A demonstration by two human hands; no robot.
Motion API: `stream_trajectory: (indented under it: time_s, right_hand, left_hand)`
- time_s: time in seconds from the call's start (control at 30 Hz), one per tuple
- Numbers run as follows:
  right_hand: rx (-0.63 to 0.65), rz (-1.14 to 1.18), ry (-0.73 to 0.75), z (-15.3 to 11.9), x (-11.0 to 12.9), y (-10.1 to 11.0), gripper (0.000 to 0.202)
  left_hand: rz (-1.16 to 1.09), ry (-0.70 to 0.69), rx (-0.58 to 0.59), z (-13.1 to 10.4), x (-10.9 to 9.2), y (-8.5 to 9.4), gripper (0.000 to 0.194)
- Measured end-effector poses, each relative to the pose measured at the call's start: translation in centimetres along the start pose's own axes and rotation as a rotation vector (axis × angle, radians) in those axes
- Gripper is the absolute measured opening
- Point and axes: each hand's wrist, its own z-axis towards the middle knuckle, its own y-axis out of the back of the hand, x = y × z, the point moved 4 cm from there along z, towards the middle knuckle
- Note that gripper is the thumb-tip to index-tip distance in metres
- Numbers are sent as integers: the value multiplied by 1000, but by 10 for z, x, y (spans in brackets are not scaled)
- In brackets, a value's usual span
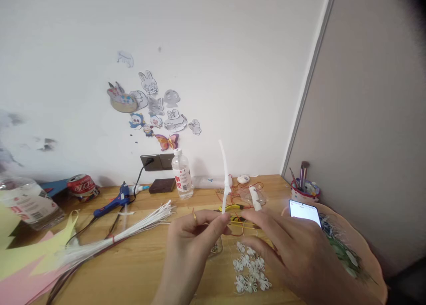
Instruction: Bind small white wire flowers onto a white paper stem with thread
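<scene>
My left hand (196,234) pinches the lower end of a narrow white strip (225,167) between thumb and fingers. The strip stands nearly upright, slightly curved, with a small knot or fold partway up. To its right hovers my right hand (286,243), thumb and forefinger apart, with nothing visible between them. Below the hands lies a group of several small white looped knots (251,269) on the wooden table (133,269). Yellow-and-black handled pliers (233,207) are partly hidden behind my fingers.
At left lie a bundle of white strips (133,227), a blue glue gun (115,200), a red can (82,187) and coloured paper (29,274). A plastic bottle (182,176) stands by the wall. Red cord (238,191), a lit phone (304,211) and a brush cup (305,192) are right.
</scene>
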Motion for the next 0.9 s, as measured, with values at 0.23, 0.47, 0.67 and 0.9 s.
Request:
stream_trajectory:
  time_s: [0.23,0.47,0.67,0.9]
  right_hand:
    - [-118,-119,170,-1,10,-1,20]
    - [-49,-46,149,-2,4,-6,24]
    - [-9,-45,103,-3,-2,-9,22]
    - [49,-23,94,-5,-1,-5,25]
  left_hand:
    - [-89,16,16,6,2,2,18]
    - [-213,56,80,9,5,-3,13]
    - [-275,121,164,8,6,-9,10]
    - [-257,113,170,10,10,-12,10]
